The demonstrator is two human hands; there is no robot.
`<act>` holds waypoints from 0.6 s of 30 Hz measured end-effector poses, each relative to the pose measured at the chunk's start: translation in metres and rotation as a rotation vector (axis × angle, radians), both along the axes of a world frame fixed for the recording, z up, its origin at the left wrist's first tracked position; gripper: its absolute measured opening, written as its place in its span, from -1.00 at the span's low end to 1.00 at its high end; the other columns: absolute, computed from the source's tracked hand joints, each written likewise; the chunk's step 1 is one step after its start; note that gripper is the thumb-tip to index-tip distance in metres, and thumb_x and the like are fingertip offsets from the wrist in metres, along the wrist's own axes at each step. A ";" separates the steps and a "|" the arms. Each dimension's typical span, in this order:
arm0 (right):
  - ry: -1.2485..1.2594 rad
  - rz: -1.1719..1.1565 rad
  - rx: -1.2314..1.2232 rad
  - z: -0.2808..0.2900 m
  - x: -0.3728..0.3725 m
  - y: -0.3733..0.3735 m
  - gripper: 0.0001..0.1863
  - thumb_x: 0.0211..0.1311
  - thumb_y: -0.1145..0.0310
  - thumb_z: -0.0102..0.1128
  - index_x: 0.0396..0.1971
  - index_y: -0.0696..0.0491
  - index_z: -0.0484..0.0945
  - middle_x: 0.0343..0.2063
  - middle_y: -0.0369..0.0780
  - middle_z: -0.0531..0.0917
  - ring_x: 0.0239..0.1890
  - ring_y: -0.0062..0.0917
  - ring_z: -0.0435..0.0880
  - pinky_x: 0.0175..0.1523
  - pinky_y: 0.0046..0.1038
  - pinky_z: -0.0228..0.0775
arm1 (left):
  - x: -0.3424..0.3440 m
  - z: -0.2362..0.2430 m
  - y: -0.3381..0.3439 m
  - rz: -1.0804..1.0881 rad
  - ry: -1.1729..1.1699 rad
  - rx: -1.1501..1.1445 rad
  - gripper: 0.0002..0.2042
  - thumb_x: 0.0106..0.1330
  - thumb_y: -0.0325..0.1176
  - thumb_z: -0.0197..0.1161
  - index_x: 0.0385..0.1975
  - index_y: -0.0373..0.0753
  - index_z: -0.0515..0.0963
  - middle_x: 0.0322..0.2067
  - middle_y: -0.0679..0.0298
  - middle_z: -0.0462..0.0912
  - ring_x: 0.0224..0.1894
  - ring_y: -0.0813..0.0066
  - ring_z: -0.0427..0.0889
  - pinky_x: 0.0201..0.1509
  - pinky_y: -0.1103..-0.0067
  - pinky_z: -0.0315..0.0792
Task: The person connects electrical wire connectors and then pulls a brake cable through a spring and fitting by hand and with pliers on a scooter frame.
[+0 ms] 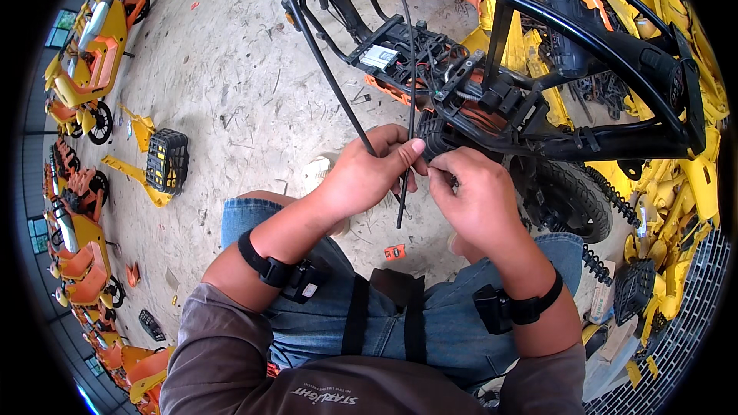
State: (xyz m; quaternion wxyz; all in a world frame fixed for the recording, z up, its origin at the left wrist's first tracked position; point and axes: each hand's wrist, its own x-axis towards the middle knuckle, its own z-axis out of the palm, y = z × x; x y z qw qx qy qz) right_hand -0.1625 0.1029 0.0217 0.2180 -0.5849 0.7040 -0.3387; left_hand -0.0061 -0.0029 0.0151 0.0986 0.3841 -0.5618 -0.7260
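Note:
My left hand (360, 178) is closed around a long black cable (329, 84) that comes down from the upper left. A thinner black cable (413, 46) also runs down through its fingers, and its loose end hangs below them. Close beside, my right hand (478, 194) has thumb and fingertips pinched together, almost meeting the left fingertips. Whatever sits in that pinch is too small or hidden to name. Just beyond both hands stands a stripped scooter's black tubular frame (588, 34), with exposed wiring and a silver box (379, 57) on it.
The scooter's rear wheel (573, 198) and a coil spring (613, 194) are right of my right hand. Yellow body panels (680, 219) pile up along the right. A black basket (167, 161) lies on the floor at left, near rows of orange-yellow scooters (100, 58). A small orange piece (394, 252) lies between my legs.

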 end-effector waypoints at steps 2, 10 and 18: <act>0.014 0.005 0.002 0.001 0.000 0.000 -0.93 0.07 0.40 0.28 -0.46 0.06 0.60 -0.49 -0.19 0.60 -0.47 -0.21 0.63 -0.37 -0.25 0.48 | 0.000 -0.001 0.001 0.000 0.006 -0.004 -0.72 0.49 -0.18 0.10 -0.26 -0.32 0.47 -0.38 0.28 0.67 -0.44 0.64 0.59 -0.41 0.67 0.42; 0.040 0.001 0.020 0.001 -0.001 0.000 -0.93 0.05 0.41 0.27 -0.49 0.07 0.58 -0.49 -0.19 0.60 -0.46 -0.19 0.63 -0.37 -0.22 0.48 | -0.001 0.001 0.002 -0.018 -0.022 -0.024 -0.71 0.50 -0.17 0.09 -0.18 -0.33 0.49 -0.33 0.29 0.67 -0.41 0.65 0.60 -0.38 0.68 0.41; 0.072 0.009 0.043 0.002 -0.001 -0.001 -0.94 0.04 0.42 0.25 -0.51 0.07 0.57 -0.50 -0.18 0.60 -0.47 -0.17 0.64 -0.37 -0.21 0.48 | -0.001 0.001 0.002 -0.026 -0.046 -0.017 -0.70 0.50 -0.17 0.09 -0.15 -0.33 0.50 -0.30 0.28 0.67 -0.40 0.64 0.60 -0.37 0.68 0.40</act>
